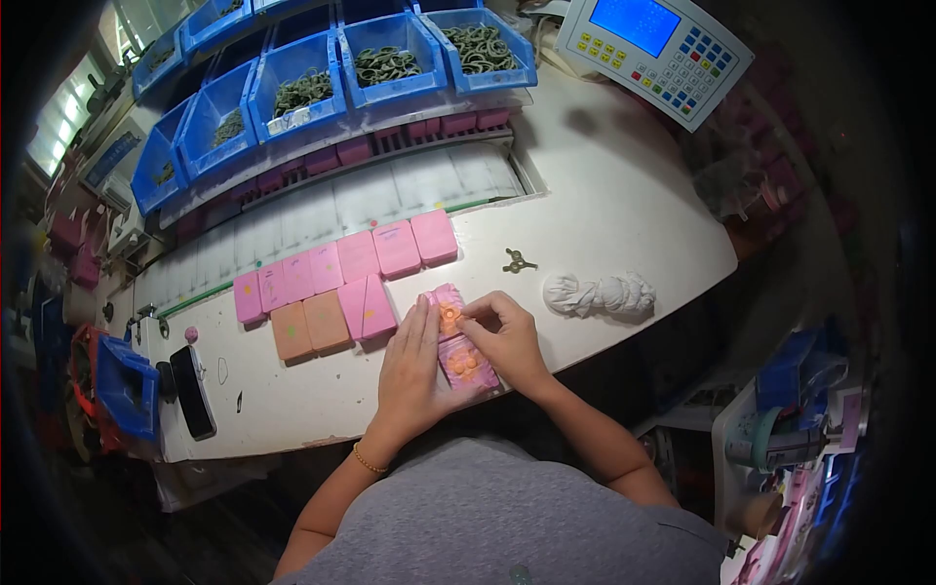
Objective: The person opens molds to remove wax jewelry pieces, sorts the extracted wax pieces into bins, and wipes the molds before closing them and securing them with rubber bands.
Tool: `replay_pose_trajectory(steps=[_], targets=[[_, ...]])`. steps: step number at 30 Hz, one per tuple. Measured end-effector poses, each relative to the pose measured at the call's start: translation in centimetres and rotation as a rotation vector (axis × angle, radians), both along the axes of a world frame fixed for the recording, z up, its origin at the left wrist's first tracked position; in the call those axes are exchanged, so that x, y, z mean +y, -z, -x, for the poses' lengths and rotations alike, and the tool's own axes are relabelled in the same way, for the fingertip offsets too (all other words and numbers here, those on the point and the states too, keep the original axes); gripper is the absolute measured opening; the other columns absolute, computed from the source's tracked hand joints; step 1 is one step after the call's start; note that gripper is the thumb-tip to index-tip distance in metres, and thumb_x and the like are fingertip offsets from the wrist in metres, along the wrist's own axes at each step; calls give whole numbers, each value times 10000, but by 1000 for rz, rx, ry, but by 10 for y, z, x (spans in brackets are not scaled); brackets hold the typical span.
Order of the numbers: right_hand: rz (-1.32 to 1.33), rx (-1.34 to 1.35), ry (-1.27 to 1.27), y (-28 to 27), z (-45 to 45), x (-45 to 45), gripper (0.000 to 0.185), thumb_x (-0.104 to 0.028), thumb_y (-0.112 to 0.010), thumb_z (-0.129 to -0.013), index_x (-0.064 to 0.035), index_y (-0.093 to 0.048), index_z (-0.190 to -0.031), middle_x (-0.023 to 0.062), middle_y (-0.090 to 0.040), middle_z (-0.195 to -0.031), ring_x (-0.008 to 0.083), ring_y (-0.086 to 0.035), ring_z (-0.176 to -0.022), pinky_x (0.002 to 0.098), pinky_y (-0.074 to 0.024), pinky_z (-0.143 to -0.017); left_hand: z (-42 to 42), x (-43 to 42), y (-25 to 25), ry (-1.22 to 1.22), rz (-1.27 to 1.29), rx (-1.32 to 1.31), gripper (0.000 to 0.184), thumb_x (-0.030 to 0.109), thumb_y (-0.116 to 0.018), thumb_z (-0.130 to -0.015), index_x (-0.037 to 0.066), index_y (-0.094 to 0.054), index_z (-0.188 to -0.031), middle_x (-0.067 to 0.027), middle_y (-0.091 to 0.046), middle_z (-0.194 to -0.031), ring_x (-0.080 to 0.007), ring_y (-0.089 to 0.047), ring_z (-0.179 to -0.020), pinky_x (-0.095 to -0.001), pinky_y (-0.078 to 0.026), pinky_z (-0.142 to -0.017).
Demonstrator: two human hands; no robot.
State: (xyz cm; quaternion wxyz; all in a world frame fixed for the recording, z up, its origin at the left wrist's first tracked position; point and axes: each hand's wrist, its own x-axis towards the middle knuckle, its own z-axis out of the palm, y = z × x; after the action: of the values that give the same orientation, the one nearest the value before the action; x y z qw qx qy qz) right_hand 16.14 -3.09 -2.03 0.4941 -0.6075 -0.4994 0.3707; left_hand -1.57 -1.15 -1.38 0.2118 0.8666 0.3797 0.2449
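Near the table's front edge lies an opened pink mould (pixel 468 363), its two halves one above the other, with orange shaped hollows in them. My left hand (pixel 410 366) rests flat along the mould's left side, fingers stretched out and lying side by side. My right hand (pixel 502 336) is at the upper half from the right, thumb and index finger pinched over the orange part; what they hold, if anything, is too small to make out. A small greenish metal piece (pixel 519 260) lies above the hands, and a twisted white cloth bundle (pixel 600 294) to their right.
Pink blocks (pixel 358 257) and orange-brown blocks (pixel 327 322) stand in rows at left. Blue bins (pixel 390 60) of small rings sit on a rack behind. A keypad device (pixel 655 54) is at the back right, a phone (pixel 193 392) at the left on the white table (pixel 292 419).
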Motion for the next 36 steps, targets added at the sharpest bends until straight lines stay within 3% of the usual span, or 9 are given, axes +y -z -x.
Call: replay_pose_trajectory(steps=[6,8,12,15,19,23,27,33,36], targets=[[137,-79,29,-26,-1,-1,331,-62,-712,-901,2,-625,-1214,100,-706,-991,110,-660,-837,247,-533,-748,-1,1,5,6,-52,-11,1153,450,-870,-650,-99,-306,-1493,-297,-339,-1542,-415,-358,-1432,-460,-323,-1171],[102,110,39,-28,-18,-4,382,-111,-722,-893,7,-615,-1240,160,-705,-1070,162,-684,-847,281,-548,-756,0,0,-1,-7,41,-83,1198,433,-893,-630,-98,-266,-1502,-289,-367,-1521,-423,-379,-1408,-464,-342,-1156],[-240,-816,0,-55,-87,-18,463,25,-614,-802,-54,-638,-1258,135,-648,-1269,315,-572,-1194,431,-433,-1055,0,0,-5,-13,56,-114,1252,435,-910,-605,-97,-229,-1512,-290,-384,-1502,-419,-407,-1382,-453,-354,-1147],[-73,-1154,-109,-49,-130,-36,518,25,-605,-778,-70,-632,-1287,143,-604,-1361,311,-576,-1157,442,-428,-1050,-2,1,-7,-19,78,-109,1280,430,-923,-583,-98,-220,-1513,-287,-396,-1490,-411,-423,-1366,-446,-364,-1138],[-55,-1095,-186,-41,-140,-33,569,25,-623,-767,-73,-614,-1327,158,-563,-1419,323,-594,-1080,438,-469,-992,-1,0,-6,-36,101,-130,1299,437,-929,-568,-99,-217,-1514,-281,-405,-1484,-408,-424,-1365,-441,-367,-1135],[-577,-1014,-155,-46,-75,-18,596,14,-669,-751,-75,-620,-1339,128,-570,-1429,317,-606,-993,415,-525,-905,-2,-1,-11,-46,77,-110,1265,421,-925,-582,-107,-237,-1503,-284,-432,-1462,-406,-446,-1353,-435,-390,-1122],[-443,-994,-490,-33,-21,2,435,-81,-676,-802,-52,-653,-1235,97,-604,-1365,280,-596,-890,393,-525,-826,-3,0,-5,-49,29,-118,1286,436,-923,-581,-117,-219,-1505,-283,-438,-1456,-405,-456,-1344,-429,-400,-1113],[-575,-946,-148,-59,-42,20,481,-46,-656,-772,-57,-643,-1252,128,-615,-1343,282,-595,-836,372,-529,-780,-2,-2,-9,-53,84,-90,1314,445,-919,-584,-126,-187,-1514,-289,-416,-1479,-407,-442,-1360,-426,-391,-1123],[-531,-896,-215,-74,-48,-8,489,-39,-661,-764,-56,-649,-1253,116,-620,-1347,285,-597,-860,371,-532,-791,-1,-1,-6,-41,65,-76,1317,434,-921,-578,-124,-182,-1516,-292,-407,-1487,-409,-428,-1373,-429,-379,-1134]])
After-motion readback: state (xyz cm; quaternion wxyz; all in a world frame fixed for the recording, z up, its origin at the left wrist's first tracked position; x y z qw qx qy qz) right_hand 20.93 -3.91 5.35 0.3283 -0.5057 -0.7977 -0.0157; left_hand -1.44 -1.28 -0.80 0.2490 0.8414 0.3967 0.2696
